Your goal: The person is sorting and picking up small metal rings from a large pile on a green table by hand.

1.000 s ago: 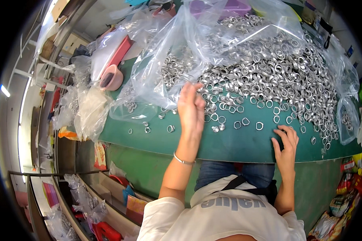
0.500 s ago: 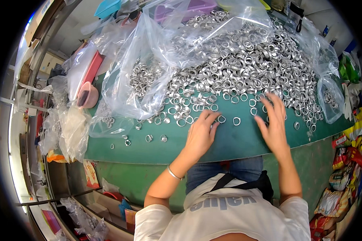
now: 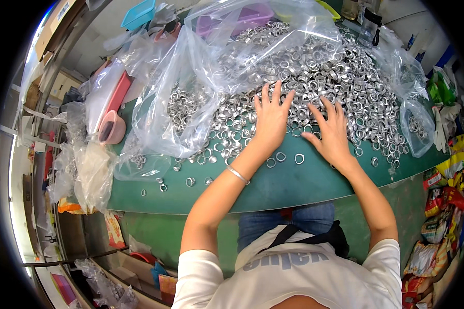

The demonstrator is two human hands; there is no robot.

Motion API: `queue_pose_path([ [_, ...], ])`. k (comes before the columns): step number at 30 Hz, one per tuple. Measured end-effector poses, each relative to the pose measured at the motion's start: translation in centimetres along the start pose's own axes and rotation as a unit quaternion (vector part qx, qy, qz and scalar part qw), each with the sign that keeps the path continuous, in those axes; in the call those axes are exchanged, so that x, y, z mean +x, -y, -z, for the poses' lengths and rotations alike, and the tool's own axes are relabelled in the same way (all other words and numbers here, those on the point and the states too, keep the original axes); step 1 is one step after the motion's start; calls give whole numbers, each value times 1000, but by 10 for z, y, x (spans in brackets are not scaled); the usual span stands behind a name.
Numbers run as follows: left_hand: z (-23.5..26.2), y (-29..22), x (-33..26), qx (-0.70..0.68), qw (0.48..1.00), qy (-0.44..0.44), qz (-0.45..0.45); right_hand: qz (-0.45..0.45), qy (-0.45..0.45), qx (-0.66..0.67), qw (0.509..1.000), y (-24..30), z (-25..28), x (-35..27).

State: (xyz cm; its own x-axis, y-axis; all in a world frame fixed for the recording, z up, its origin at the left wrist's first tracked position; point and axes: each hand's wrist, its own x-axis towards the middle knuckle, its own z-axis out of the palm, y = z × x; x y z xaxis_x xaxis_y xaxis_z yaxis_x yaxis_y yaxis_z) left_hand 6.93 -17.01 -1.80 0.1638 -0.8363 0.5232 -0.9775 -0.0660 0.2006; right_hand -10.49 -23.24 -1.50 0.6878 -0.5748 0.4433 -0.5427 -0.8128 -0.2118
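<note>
Lettering [image 3: 282, 262] on shirt [image 3: 242, 287], hands [image 3: 271, 124] at rings [image 3: 367, 88]

Seen from a wearer's head through the left of two side-by-side fisheye cameras, a green worktop [image 3: 294, 183] spreads out below, the view pitched steeply down and facing from its near edge toward its far side. The lens sits close above the wearer's white shirt [image 3: 299, 275], with the left hand [image 3: 272, 122] and right hand [image 3: 333, 138] near mid-picture. Wide coverage takes in both near corners of the worktop and the floor [image 3: 154, 226] below, its near edge bowed by the curved optics.
</note>
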Motion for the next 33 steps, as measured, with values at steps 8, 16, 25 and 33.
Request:
queue_pose_path([
  [8,2,-12,-9,-57,998,18,-12,-30,-57,93,994,-5,-11,11],
  [16,27,-17,-59,-146,982,108,-59,117,44,114,986,25,6,-22],
  [25,60,-11,-106,-148,980,130,-3,143,78,154,974,22,21,-50],
  [33,57,-29,-69,-234,965,106,-58,27,-45,62,997,-13,26,-40],
])
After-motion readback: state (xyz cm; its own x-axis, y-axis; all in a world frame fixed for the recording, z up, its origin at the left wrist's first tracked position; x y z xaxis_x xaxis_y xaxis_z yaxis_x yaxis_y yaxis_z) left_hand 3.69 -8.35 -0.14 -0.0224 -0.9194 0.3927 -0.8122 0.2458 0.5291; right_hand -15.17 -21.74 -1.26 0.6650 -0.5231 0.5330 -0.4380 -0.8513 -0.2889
